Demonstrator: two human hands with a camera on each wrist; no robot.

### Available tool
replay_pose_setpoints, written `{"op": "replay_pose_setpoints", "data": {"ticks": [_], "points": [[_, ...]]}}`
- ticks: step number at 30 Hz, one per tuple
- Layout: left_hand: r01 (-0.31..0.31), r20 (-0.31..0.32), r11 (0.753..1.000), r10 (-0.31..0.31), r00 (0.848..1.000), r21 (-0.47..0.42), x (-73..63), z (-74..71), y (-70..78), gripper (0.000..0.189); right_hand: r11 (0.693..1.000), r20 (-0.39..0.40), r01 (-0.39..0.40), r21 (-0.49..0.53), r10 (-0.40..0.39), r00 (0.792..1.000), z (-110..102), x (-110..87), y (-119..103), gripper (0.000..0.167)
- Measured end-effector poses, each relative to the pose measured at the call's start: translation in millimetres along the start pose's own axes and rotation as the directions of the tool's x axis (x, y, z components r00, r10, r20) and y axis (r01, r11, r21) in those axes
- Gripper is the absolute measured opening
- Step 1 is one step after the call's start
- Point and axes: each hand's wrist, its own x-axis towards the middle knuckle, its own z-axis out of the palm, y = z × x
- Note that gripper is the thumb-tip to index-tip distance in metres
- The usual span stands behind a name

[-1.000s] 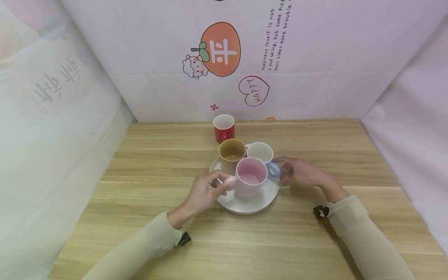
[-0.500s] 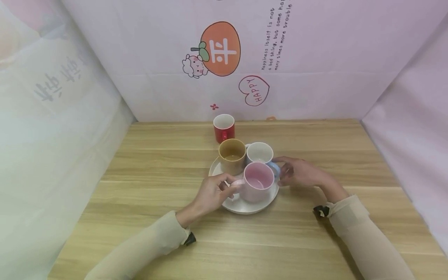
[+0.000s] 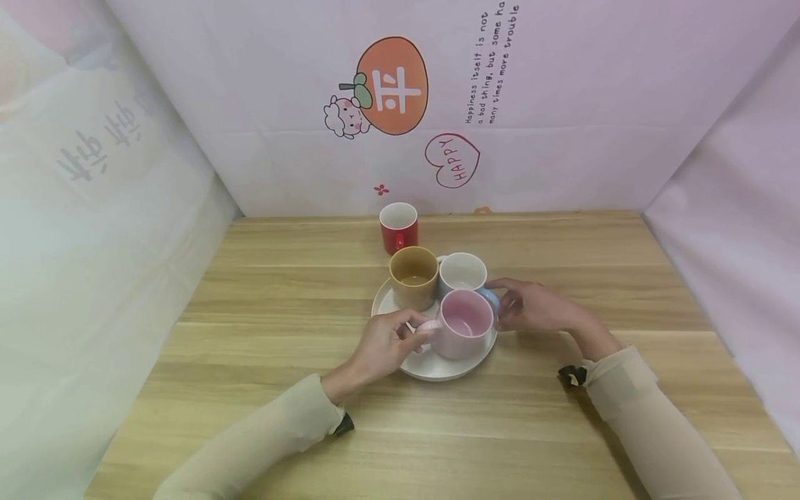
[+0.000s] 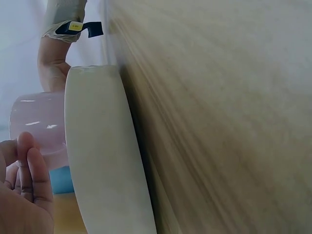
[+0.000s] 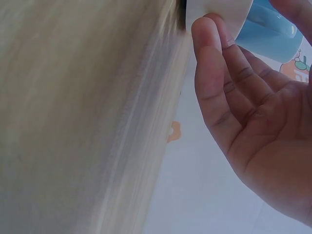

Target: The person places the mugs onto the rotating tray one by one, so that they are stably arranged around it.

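Left hand (image 3: 389,342) pinched the handle of the pink mug (image 3: 464,326), upright at the near right of the white plate (image 3: 437,376); left wrist view: plate's wall hid the mug's base, contact uncertain. White-lined blue mug (image 3: 462,272) and ochre mug (image 3: 414,276) stood at the far side; red mug (image 3: 398,230) beyond. Right hand (image 3: 534,307) was at the right rim. Right wrist view alone showed its fingers (image 5: 210,92) close together, tips against the plate's outer wall.
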Motion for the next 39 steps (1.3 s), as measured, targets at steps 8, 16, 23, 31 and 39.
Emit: {"op": "replay_pose_setpoints", "data": {"ticks": [8, 16, 23, 31, 39], "points": [[-0.026, 0.021, 1.0, 0.026, 0.999, 0.007, 1.4, 5.5, 0.8, 0.011, 1.0, -0.01, 0.006, -0.01, -0.006, 1.0, 0, -0.8, -1, 0.077], [0.015, 0.016, 0.999, -0.015, 1.0, -0.028, 2.7, 4.9, 1.2, 0.009, 1.0, -0.016, 0.015, -0.016, -0.015, 1.0, 0, 0.9, 0, 0.077], [0.052, 0.019, 0.998, -0.052, 0.998, -0.031, 2.7, 3.6, 1.6, 0.012, 1.0, -0.019, 0.01, -0.016, -0.011, 1.0, 0, 2.2, -1, 0.078], [0.106, 0.079, 0.994, -0.105, 0.991, 0.0, -0.7, 2.2, 1.1, 0.011, 1.0, -0.011, 0.024, -0.018, -0.024, 1.0, 1, 1.7, -2, 0.077], [0.118, 0.123, 0.992, -0.112, 0.986, -0.038, -0.8, -4.4, -0.1, 0.014, 1.0, -0.011, 0.015, -0.018, -0.015, 1.0, 0, 1.0, -3, 0.077]]}}
